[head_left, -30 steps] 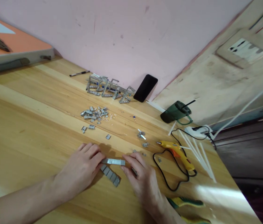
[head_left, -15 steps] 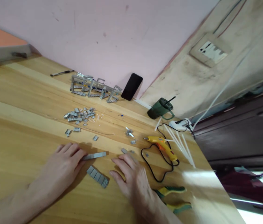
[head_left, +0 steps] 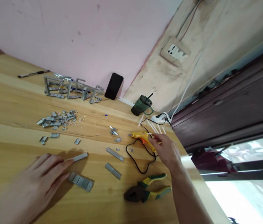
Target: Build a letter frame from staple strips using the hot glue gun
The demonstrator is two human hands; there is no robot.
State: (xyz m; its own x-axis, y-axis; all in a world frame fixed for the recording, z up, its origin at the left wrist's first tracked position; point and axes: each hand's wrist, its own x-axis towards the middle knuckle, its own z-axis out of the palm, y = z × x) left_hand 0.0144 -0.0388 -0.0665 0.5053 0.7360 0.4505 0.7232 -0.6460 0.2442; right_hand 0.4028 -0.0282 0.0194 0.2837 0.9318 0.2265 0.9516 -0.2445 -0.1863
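Observation:
My left hand (head_left: pixel 45 174) pinches one end of a narrow grey strip (head_left: pixel 80 157), holding it just above the wooden table. Right below that strip lies a row of grey flat pieces (head_left: pixel 81 181) joined side by side, near my thumb. My right hand (head_left: pixel 165 149) is at the rear of a yellow glue gun (head_left: pixel 138 135), its fingers curled around the upper handle; the gun still lies on its side. Two more grey strips, one upper (head_left: pixel 114 154) and one lower (head_left: pixel 113 171), rest between my hands.
Pliers (head_left: pixel 143 193) lie at the front. A pile of small grey pieces (head_left: pixel 57 119) sits left, with small grey frame models (head_left: pixel 69 88) behind. Along the wall are a pen (head_left: pixel 33 74), a phone (head_left: pixel 114 86), a green mug (head_left: pixel 140 105), a power strip (head_left: pixel 159 118) and white glue sticks (head_left: pixel 152 126).
My right hand has left the grey strips and moved right and away to the glue gun. My left hand keeps its strip. The view has turned to the right.

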